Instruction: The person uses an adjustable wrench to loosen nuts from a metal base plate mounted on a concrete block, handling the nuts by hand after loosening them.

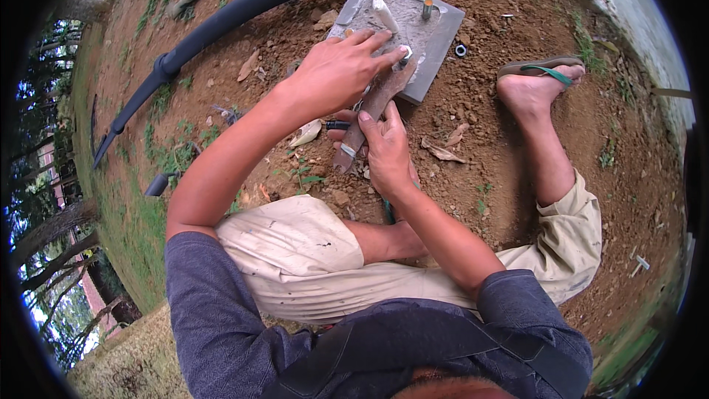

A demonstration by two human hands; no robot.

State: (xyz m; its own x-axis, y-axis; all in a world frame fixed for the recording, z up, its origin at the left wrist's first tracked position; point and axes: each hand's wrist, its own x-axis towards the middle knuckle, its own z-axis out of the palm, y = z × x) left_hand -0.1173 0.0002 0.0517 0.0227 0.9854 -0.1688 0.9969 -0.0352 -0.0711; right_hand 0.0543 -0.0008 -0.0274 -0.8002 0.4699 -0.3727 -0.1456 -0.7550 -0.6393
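A square grey concrete block (pixel 433 48) with several upright bolts stands on the soil. My left hand (pixel 336 66) reaches over its near left side, fingers stretched out, one fingertip touching a bolt with a nut (pixel 405 60) at the near corner. My right hand (pixel 388 149) is wrapped round a flat, rusty brown metal bar (pixel 378 96), whose upper end lies against the block beside that bolt. A short black cylindrical piece (pixel 337 125) shows beside the bar, partly hidden. Another bolt (pixel 427 7) stands at the far right, near a white, stick-like piece (pixel 383 12).
A loose nut (pixel 461 50) lies on the soil right of the block. Behind runs a thick black pipe (pixel 244 18), curving down left. My sandalled foot (pixel 528 89) rests at the right, near a pale wall (pixel 631 7). Dry leaves (pixel 442 149) and small plants are scattered about.
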